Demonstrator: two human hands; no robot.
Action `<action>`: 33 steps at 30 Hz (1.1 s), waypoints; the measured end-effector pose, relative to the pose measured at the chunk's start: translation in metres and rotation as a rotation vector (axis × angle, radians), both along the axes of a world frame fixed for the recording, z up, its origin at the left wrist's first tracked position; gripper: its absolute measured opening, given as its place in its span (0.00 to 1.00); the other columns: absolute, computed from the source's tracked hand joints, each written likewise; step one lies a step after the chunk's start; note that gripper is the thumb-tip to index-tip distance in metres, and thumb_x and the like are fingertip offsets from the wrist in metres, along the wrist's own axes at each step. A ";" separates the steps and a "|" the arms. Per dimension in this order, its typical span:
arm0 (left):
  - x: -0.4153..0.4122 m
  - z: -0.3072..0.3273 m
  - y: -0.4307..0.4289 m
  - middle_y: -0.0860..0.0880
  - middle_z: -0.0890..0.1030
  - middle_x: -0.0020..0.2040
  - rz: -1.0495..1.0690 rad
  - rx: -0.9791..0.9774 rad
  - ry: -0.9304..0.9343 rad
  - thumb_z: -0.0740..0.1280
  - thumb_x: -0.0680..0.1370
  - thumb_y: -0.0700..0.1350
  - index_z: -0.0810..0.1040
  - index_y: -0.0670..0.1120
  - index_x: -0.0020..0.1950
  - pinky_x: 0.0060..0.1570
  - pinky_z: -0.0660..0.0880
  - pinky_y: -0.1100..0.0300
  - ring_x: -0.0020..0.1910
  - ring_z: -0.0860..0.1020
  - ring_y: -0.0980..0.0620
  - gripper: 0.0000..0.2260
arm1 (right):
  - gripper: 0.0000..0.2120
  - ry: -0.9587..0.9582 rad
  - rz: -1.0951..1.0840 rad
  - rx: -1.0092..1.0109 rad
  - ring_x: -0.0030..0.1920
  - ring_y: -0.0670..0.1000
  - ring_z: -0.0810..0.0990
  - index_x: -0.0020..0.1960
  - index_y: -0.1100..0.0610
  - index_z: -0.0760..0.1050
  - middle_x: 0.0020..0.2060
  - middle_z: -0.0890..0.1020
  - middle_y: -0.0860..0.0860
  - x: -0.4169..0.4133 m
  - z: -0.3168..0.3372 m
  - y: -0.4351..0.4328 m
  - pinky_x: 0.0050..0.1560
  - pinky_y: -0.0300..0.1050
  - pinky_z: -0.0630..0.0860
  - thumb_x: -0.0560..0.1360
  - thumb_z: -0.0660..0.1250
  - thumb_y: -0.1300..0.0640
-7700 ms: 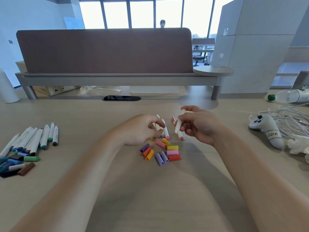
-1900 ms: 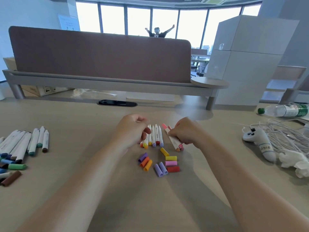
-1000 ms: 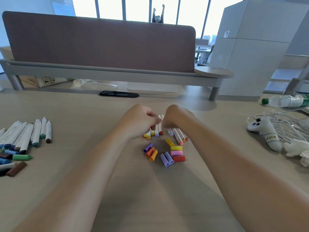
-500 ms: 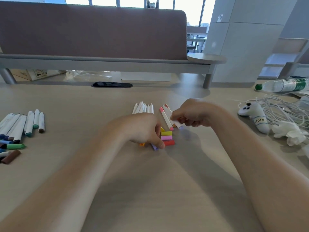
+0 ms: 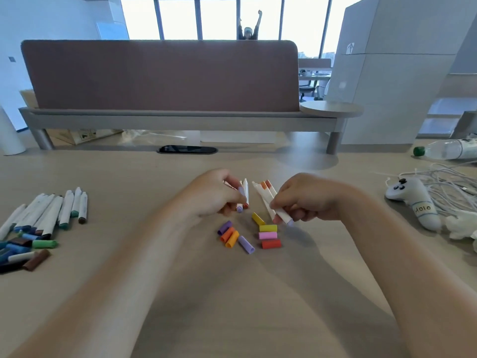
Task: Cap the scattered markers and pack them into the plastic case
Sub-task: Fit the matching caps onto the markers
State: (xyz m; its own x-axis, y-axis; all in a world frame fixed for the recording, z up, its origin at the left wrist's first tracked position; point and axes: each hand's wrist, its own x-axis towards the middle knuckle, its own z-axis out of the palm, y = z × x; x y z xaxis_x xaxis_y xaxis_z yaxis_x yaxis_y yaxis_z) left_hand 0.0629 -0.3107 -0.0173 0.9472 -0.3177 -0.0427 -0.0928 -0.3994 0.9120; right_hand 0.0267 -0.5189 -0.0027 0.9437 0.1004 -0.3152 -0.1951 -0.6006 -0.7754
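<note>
Lilac cap (image 5: 241,192) now off pile (image 5: 268,235), pinched in left hand (image 5: 214,197) fingers; right hand (image 5: 307,200) fingers pinch marker (image 5: 282,215).

The wooden table (image 5: 154,177) bears loose caps (image 5: 268,235), markers (image 5: 51,215), a bottle (image 5: 451,149), cables (image 5: 444,187) and a plush toy (image 5: 413,202).

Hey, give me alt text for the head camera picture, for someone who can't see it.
A person's right hand grips a white marker with a lilac tip while the left hand pinches a lilac cap, just beyond loose coloured caps on a wooden table. A group of other markers lies at far left.
</note>
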 end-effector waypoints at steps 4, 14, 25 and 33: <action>0.005 0.001 0.002 0.38 0.79 0.39 0.163 -0.283 0.109 0.69 0.69 0.28 0.76 0.39 0.46 0.30 0.71 0.58 0.32 0.75 0.48 0.10 | 0.06 0.028 0.103 0.052 0.25 0.48 0.65 0.48 0.69 0.78 0.31 0.75 0.59 -0.002 0.005 0.002 0.26 0.39 0.59 0.75 0.67 0.65; 0.005 0.003 0.003 0.36 0.81 0.41 0.238 -0.442 0.155 0.67 0.73 0.28 0.77 0.36 0.43 0.29 0.75 0.63 0.30 0.75 0.50 0.04 | 0.05 0.048 0.242 0.073 0.25 0.49 0.67 0.41 0.61 0.78 0.31 0.76 0.58 -0.007 0.005 0.008 0.26 0.38 0.60 0.75 0.67 0.66; 0.010 -0.007 -0.003 0.42 0.83 0.36 0.289 -0.363 0.068 0.71 0.75 0.36 0.77 0.37 0.47 0.30 0.75 0.60 0.28 0.77 0.51 0.05 | 0.04 -0.109 0.147 0.063 0.28 0.50 0.69 0.45 0.64 0.80 0.36 0.77 0.60 -0.003 0.002 0.016 0.28 0.39 0.64 0.76 0.70 0.62; 0.006 -0.007 -0.012 0.42 0.83 0.37 0.399 -0.265 -0.084 0.72 0.74 0.39 0.76 0.37 0.47 0.34 0.76 0.57 0.28 0.78 0.50 0.08 | 0.09 -0.282 0.102 -0.108 0.32 0.48 0.75 0.48 0.65 0.81 0.33 0.79 0.52 -0.001 0.000 0.032 0.34 0.41 0.72 0.76 0.71 0.58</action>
